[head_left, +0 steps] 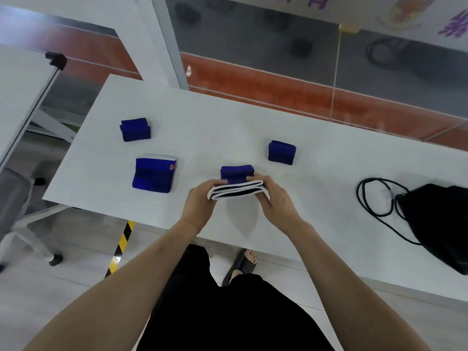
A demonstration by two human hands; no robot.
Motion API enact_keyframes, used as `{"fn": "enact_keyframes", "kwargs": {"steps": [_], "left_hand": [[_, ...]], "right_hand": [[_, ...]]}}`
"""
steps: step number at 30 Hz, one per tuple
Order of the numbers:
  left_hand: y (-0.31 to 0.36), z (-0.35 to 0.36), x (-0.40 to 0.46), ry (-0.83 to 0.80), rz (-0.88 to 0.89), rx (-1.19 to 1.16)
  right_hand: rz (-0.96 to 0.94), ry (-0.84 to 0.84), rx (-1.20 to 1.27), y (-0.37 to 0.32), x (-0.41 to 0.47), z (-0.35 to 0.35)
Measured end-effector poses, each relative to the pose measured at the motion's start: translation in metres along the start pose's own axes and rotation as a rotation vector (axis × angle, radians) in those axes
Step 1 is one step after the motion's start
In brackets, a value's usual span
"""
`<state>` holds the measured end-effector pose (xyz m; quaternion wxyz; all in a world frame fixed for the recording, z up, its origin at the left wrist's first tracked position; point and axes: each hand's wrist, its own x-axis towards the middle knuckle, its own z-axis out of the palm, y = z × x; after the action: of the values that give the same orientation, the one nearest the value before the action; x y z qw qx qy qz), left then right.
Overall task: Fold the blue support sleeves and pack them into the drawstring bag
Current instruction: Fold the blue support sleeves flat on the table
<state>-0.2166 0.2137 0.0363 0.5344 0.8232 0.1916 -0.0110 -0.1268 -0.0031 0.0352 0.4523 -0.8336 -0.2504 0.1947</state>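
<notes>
A folded blue support sleeve (236,173) with white-edged layers facing me is held just above the white table (202,122). My left hand (200,203) grips its left end and my right hand (273,198) grips its right end. Three more blue sleeves lie on the table: a small folded one (135,129) at the far left, a larger flat one with white edging (154,174) nearer on the left, and a small folded one (281,152) to the right of centre. The black drawstring bag (440,224) lies at the right, its cord (372,198) looped beside it.
The table's front edge runs just ahead of my legs. A grey chair (15,198) stands off the left end. A second white table (22,79) sits at the far left. Behind the table are a glass partition (278,46) and an orange strip of floor.
</notes>
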Motion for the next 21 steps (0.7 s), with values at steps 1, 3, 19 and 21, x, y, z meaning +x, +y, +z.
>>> {"fn": "enact_keyframes", "kwargs": {"steps": [1,3,19,21], "left_hand": [[-0.01,0.003,-0.005,-0.03,-0.057,0.025],[-0.028,0.009,-0.014,-0.059,-0.134,0.015],[-0.046,0.038,0.005,-0.002,-0.326,0.231],[-0.045,0.041,0.004,0.05,-0.176,0.391]], "right_hand": [[0.051,-0.052,-0.034,0.006,-0.005,0.006],[0.155,-0.107,-0.042,0.017,-0.014,0.018],[0.486,0.154,-0.104,0.042,0.008,0.057],[0.458,0.194,-0.123,0.042,0.007,0.057]]}}
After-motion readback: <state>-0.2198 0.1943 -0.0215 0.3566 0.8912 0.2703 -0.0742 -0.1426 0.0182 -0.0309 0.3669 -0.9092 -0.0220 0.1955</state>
